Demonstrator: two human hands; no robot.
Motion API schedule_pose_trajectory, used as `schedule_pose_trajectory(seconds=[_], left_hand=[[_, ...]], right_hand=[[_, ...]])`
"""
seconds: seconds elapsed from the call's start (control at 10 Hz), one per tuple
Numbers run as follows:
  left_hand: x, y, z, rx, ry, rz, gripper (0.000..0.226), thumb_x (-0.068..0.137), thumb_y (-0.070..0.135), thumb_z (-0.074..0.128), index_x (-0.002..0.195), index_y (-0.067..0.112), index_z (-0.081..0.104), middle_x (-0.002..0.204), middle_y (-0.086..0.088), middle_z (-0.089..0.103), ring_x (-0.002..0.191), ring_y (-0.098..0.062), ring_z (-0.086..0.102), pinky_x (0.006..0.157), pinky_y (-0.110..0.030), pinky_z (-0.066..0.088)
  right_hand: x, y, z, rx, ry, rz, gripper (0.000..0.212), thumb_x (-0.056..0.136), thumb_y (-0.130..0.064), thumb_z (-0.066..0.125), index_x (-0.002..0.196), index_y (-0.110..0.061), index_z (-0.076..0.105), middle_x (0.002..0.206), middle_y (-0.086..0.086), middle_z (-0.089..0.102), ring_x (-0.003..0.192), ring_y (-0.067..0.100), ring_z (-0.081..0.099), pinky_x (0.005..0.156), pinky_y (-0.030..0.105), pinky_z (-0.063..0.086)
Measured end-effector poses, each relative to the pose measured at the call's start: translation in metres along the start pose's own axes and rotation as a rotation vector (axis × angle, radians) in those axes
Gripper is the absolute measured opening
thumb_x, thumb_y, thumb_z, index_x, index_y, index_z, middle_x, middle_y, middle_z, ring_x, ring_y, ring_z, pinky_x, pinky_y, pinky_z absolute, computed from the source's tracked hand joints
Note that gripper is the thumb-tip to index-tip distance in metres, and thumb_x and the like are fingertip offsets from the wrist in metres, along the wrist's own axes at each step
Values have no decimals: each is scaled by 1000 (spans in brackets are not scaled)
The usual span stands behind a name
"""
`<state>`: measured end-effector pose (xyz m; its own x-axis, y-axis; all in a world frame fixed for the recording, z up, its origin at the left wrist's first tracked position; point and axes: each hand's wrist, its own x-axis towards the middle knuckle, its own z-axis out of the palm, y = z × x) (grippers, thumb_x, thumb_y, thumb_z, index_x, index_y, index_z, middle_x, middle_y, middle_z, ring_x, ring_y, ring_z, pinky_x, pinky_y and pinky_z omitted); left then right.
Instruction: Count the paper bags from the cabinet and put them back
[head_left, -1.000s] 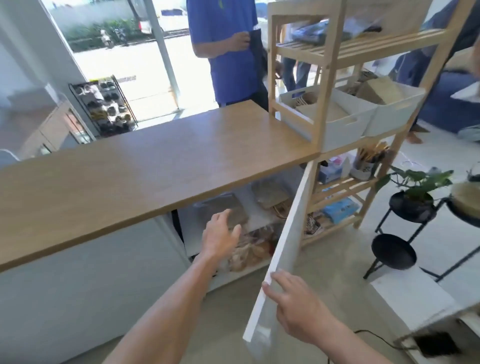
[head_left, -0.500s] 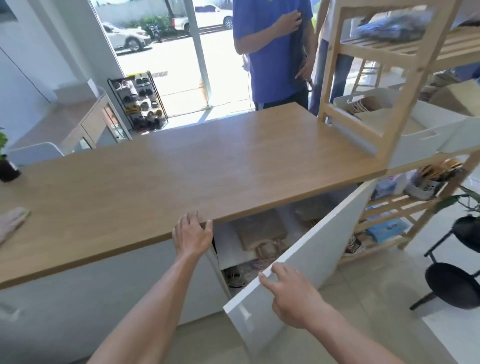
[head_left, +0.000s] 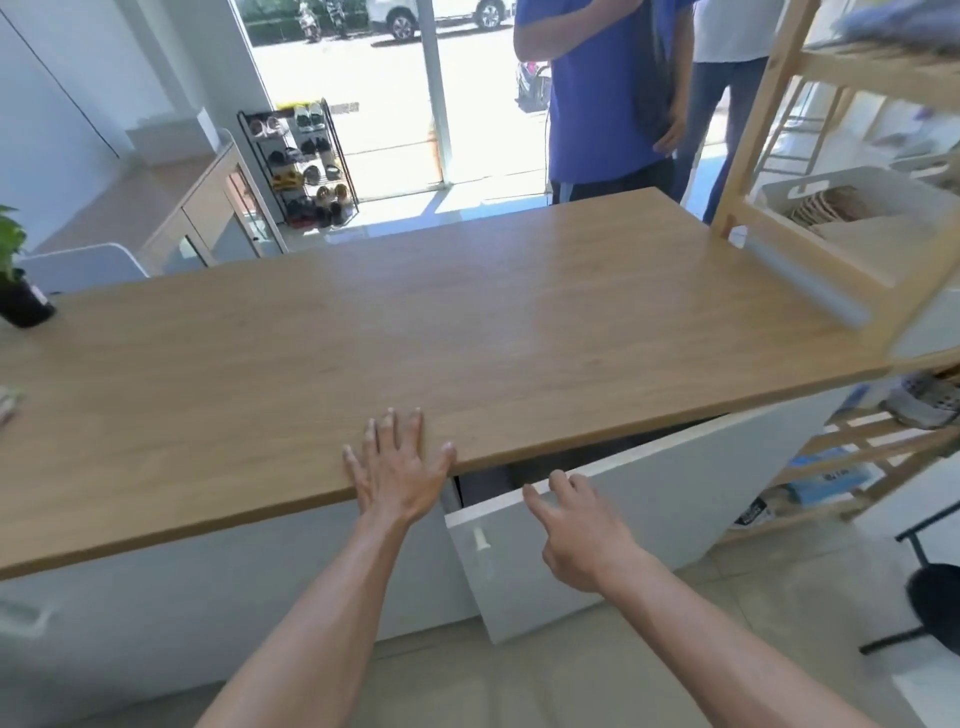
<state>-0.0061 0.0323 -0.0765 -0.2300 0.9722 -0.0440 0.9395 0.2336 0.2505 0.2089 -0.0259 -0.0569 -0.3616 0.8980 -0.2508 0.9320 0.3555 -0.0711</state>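
Note:
The white cabinet door (head_left: 649, 509) under the wooden counter (head_left: 415, 322) stands only slightly ajar, with a dark gap along its top edge. My right hand (head_left: 576, 525) presses its fingertips on the door's top edge, fingers apart. My left hand (head_left: 397, 467) lies flat on the counter's front edge, fingers spread, holding nothing. The inside of the cabinet and the paper bags there are hidden behind the door.
A wooden shelf unit (head_left: 769, 119) stands at the counter's right end with a white bin (head_left: 857, 218) of brown paper items. A person in a blue shirt (head_left: 597, 93) stands behind the counter. A potted plant (head_left: 21, 291) sits at far left. A black stool (head_left: 935, 597) is at right.
My right hand has swung the cabinet door from wide open to nearly closed, hiding the shelves and bags. My left hand rose from the cabinet opening onto the counter edge.

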Motion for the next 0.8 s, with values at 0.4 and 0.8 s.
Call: schedule_pose_trajectory(seconds=[0.4, 0.8], left_hand=[[10, -1, -6, 19, -59, 9, 75, 87, 72, 30, 153, 41, 12, 164, 3, 1, 150, -21, -6, 116, -58, -7], [10, -1, -6, 16, -88, 1, 76, 87, 73, 28, 153, 41, 9, 164, 4, -2, 150, -21, -8, 116, -58, -7]], right_hand=[[31, -7, 25, -9, 248, 50, 66, 34, -15, 82, 98, -8, 75, 97, 19, 67, 75, 32, 67, 59, 37, 56], [-23, 5, -65, 658, 607, -18, 30, 85, -23, 62, 114, -21, 66, 105, -10, 64, 98, 3, 60, 79, 10, 43]])
